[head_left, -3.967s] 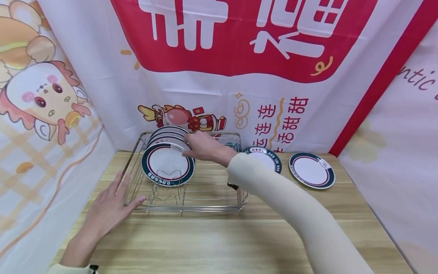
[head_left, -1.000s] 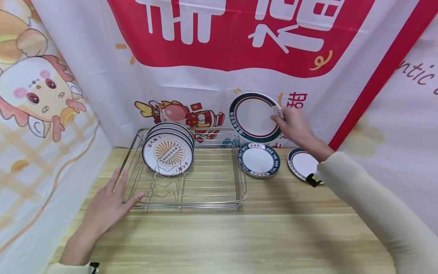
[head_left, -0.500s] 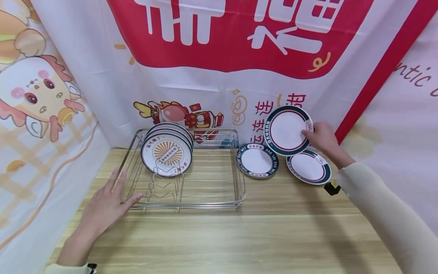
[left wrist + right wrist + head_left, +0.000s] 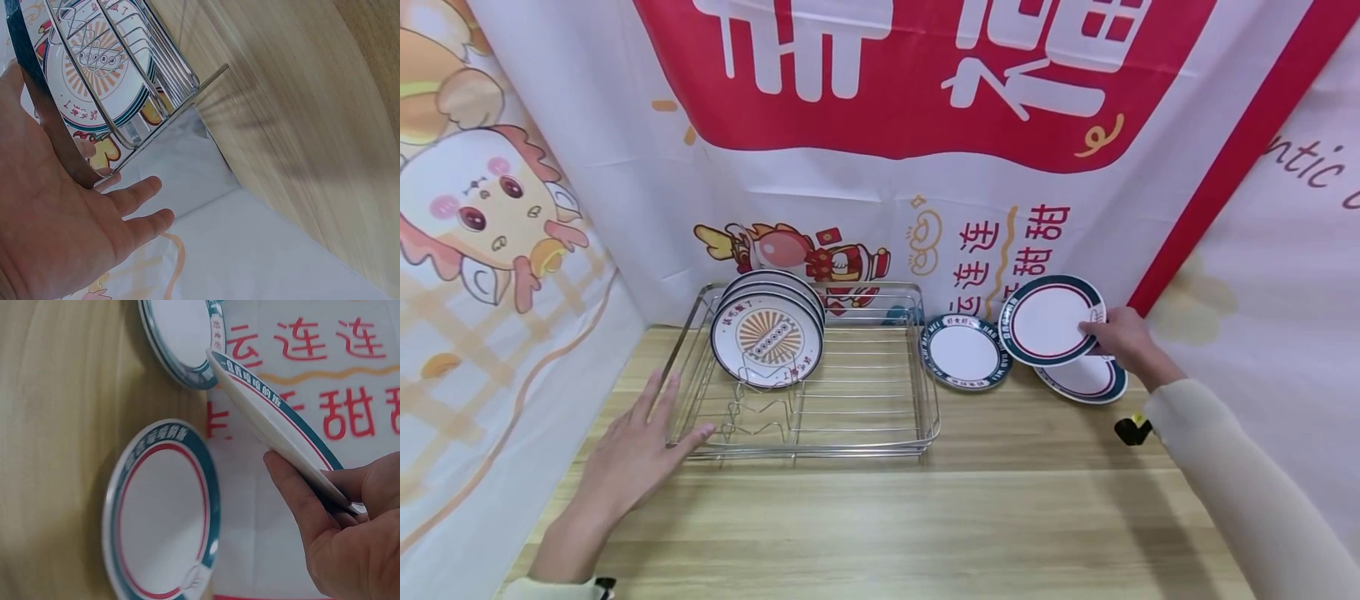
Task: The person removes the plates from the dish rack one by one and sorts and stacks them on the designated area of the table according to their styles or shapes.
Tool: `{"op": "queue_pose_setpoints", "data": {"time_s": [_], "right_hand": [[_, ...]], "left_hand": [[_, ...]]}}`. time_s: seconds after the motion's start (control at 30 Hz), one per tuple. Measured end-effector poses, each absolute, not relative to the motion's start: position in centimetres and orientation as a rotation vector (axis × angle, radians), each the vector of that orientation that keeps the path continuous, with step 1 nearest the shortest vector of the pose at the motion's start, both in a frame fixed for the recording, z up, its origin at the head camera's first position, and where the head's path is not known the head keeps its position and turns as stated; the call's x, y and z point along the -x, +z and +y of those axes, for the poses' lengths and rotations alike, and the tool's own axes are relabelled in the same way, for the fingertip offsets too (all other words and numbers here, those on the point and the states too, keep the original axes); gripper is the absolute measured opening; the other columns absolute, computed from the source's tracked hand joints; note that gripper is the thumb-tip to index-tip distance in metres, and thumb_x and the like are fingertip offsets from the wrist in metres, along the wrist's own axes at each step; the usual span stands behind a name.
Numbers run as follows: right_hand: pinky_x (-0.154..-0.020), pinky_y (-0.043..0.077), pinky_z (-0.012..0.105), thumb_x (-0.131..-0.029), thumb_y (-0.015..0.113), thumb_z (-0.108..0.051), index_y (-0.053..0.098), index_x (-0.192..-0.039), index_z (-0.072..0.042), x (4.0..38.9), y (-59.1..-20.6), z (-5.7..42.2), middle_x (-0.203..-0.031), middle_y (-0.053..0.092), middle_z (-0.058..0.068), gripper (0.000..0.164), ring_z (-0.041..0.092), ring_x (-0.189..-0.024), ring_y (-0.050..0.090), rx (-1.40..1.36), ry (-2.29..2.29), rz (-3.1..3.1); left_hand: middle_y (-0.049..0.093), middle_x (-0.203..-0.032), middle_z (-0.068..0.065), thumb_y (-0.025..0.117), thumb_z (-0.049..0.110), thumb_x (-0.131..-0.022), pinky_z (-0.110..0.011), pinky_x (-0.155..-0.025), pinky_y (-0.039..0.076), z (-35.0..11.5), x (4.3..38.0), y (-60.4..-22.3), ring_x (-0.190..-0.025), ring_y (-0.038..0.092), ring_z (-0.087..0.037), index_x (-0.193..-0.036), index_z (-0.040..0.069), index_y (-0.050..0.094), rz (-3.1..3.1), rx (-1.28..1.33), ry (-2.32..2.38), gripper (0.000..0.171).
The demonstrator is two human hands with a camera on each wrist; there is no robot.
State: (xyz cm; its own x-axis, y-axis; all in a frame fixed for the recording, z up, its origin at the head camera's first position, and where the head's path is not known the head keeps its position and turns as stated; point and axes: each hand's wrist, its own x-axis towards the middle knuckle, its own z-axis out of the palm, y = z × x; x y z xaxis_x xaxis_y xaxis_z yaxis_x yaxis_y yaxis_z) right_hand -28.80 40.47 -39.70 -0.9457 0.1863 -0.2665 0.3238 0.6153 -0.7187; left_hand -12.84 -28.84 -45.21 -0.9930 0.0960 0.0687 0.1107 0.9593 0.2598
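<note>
My right hand (image 4: 1123, 337) pinches the right rim of a white plate (image 4: 1051, 321) with a dark green border and a red ring. In the right wrist view the thumb is on one face of this plate (image 4: 281, 419) and the fingers on the other. It hangs tilted above a matching plate (image 4: 1093, 379) lying on the table, partly covering it in the head view. My left hand (image 4: 632, 450) rests against the left front corner of a wire dish rack (image 4: 808, 451), fingers spread and mostly straight. Several plates (image 4: 767, 340) stand upright in the rack's left part.
Another green-bordered plate (image 4: 966, 354) lies between the rack and the held plate; the right wrist view suggests more than one stacked there. A printed cloth (image 4: 865, 183) hangs behind the wooden table (image 4: 880, 525), and more cloth (image 4: 512, 275) bounds the left side.
My right hand has taken the green-bordered plate out of the front of the rack, carried it right, and lowered it over the right-hand plate. The left hand has stayed at the rack corner.
</note>
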Motion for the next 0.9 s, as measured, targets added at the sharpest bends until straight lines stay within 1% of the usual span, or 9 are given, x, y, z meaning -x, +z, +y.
{"op": "queue_pose_setpoints", "data": {"time_s": [0.13,0.17,0.33,0.47,0.63,0.77,0.9], "right_hand": [[-0.076,0.066,0.03,-0.108,0.061,-0.015,0.046,-0.145,0.02,28.7,-41.0,41.6,-0.082,0.075,0.004,0.052,0.014,-0.073,0.076,-0.47,-1.357,2.573],[-0.077,0.066,0.03,-0.108,0.061,-0.015,0.045,-0.145,0.02,28.6,-41.2,41.8,-0.081,0.074,0.003,0.053,0.013,-0.072,0.075,-0.476,-1.384,2.548],[-0.079,0.066,0.03,-0.109,0.06,-0.014,0.048,-0.141,0.018,28.1,-41.7,42.4,-0.079,0.075,0.001,0.047,0.012,-0.072,0.075,-0.496,-1.455,2.464],[-0.077,0.066,0.029,-0.109,0.059,-0.012,0.047,-0.141,0.018,27.8,-42.0,42.6,-0.079,0.075,0.001,0.046,0.012,-0.071,0.074,-0.513,-1.522,2.408],[-0.073,0.066,0.028,-0.109,0.058,-0.011,0.039,-0.148,0.019,27.4,-42.6,43.0,-0.077,0.073,-0.001,0.052,0.01,-0.067,0.072,-0.533,-1.605,2.362],[-0.071,0.065,0.026,-0.109,0.057,-0.009,0.028,-0.157,0.018,27.1,-43.1,43.5,-0.076,0.072,-0.003,0.061,0.008,-0.066,0.071,-0.554,-1.637,2.339],[-0.071,0.065,0.025,-0.109,0.055,-0.007,0.017,-0.16,0.018,26.9,-43.7,44.1,-0.077,0.071,-0.005,0.068,0.007,-0.067,0.07,-0.567,-1.659,2.315]], "left_hand": [[-0.011,-0.176,-0.019,0.05,0.066,-0.105,-0.084,-0.11,0.027,-28.9,12.8,-45.3,-0.139,0.03,-0.073,-0.171,0.01,0.0,-3.053,0.161,-0.416,0.099],[-0.011,-0.176,-0.019,0.049,0.066,-0.105,-0.084,-0.11,0.027,-28.9,12.8,-45.3,-0.139,0.03,-0.073,-0.171,0.011,0.0,-3.052,0.161,-0.415,0.099],[-0.011,-0.176,-0.019,0.048,0.069,-0.104,-0.084,-0.111,0.026,-28.9,12.9,-45.4,-0.139,0.029,-0.073,-0.171,0.012,0.0,-3.052,0.152,-0.415,0.1],[-0.011,-0.176,-0.019,0.048,0.068,-0.104,-0.084,-0.111,0.026,-28.9,12.9,-45.5,-0.139,0.029,-0.073,-0.171,0.011,0.0,-3.052,0.152,-0.414,0.1],[-0.012,-0.176,-0.019,0.051,0.066,-0.105,-0.083,-0.112,0.026,-29.0,13.0,-45.5,-0.139,0.029,-0.073,-0.171,0.011,0.0,-3.05,0.157,-0.425,0.099],[-0.012,-0.176,-0.018,0.05,0.066,-0.104,-0.084,-0.111,0.026,-29.0,13.0,-45.6,-0.138,0.029,-0.073,-0.171,0.012,0.0,-3.04,0.158,-0.429,0.1],[-0.011,-0.176,-0.018,0.05,0.067,-0.104,-0.085,-0.11,0.027,-29.1,12.9,-45.7,-0.137,0.03,-0.074,-0.171,0.013,-0.001,-3.024,0.157,-0.429,0.1]]}}
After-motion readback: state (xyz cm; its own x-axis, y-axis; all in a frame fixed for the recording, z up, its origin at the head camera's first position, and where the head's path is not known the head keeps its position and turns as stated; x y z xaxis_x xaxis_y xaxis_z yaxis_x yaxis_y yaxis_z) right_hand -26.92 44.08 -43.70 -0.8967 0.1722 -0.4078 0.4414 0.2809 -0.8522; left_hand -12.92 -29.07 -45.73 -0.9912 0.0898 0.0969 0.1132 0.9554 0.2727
